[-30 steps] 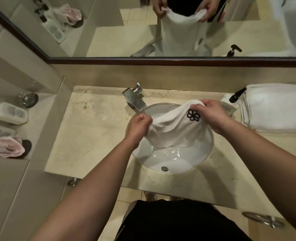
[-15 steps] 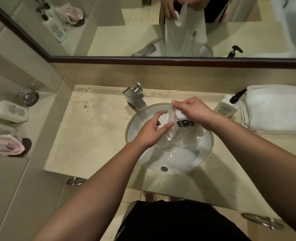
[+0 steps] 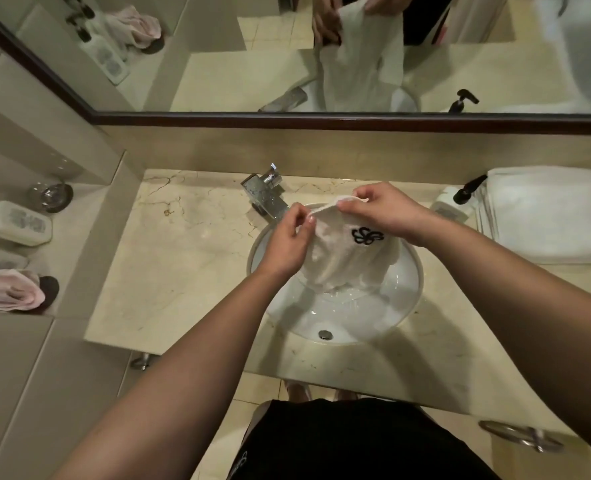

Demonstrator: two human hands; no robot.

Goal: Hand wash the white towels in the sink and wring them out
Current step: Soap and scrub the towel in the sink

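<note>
Both hands pinch the white towel (image 3: 342, 258) top hem, left hand (image 3: 287, 242) and right hand (image 3: 386, 211) close together at frame centre, so it hangs into the sink (image 3: 410, 296) to drip.

I see a wet white terry towel (image 3: 335, 261), limp cloth with a black embroidered emblem, over my glossy white ceramic basin (image 3: 405, 296). The faucet (image 3: 264, 195) is polished chrome; the counter (image 3: 183, 258) is smooth, veined beige marble.
</note>
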